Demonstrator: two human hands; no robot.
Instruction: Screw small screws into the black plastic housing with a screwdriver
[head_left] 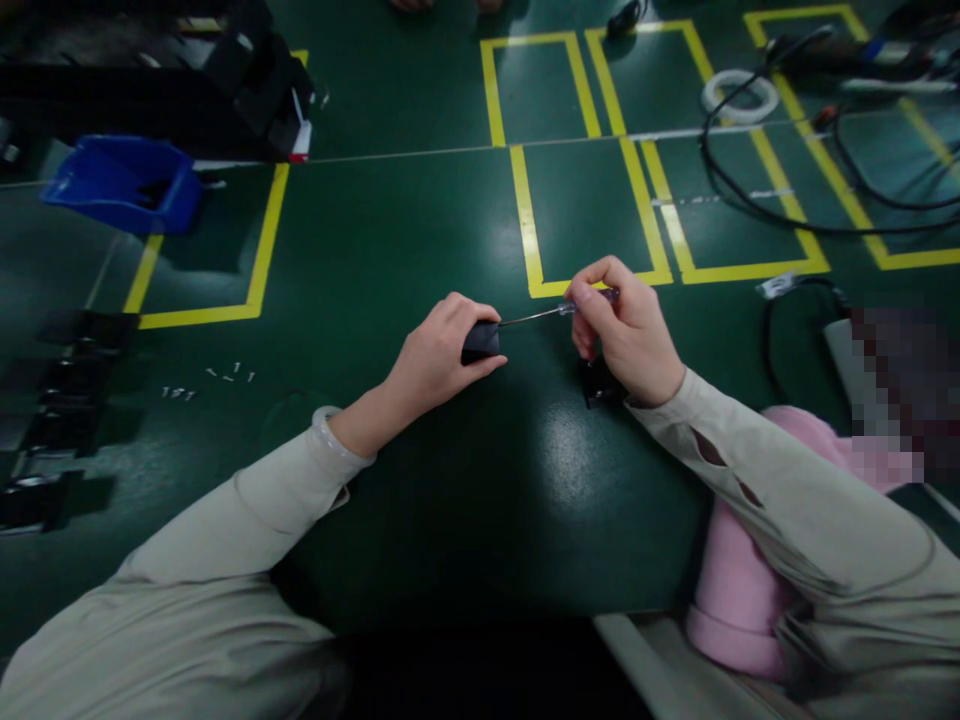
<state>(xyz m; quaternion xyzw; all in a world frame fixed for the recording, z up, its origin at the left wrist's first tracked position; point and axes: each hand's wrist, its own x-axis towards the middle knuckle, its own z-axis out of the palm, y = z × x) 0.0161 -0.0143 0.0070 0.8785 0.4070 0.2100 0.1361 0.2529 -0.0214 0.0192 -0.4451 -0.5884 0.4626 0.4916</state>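
Note:
My left hand (pixel 444 352) is closed round a small black block-shaped part (pixel 481 343), with the thumb and fingers on opposite sides of it. In my right hand (pixel 619 325) is a screwdriver (pixel 566 308) with a clear handle and a thin metal shaft. Its shaft points left, and the tip meets the upper right side of the black part; whether it sits in a hole I cannot tell. Beneath my right hand, a dark piece (pixel 596 383) lies on the green table, partly hidden by the fingers and wrist.
Several small screws (pixel 178 392) lie at left, near a row of black parts (pixel 64 390). A blue bin (pixel 124 185) and a large black crate (pixel 150 90) stand behind. At right are a black cable (pixel 720 180), a white ring (pixel 740 96) and a person's pink sleeve (pixel 739 590).

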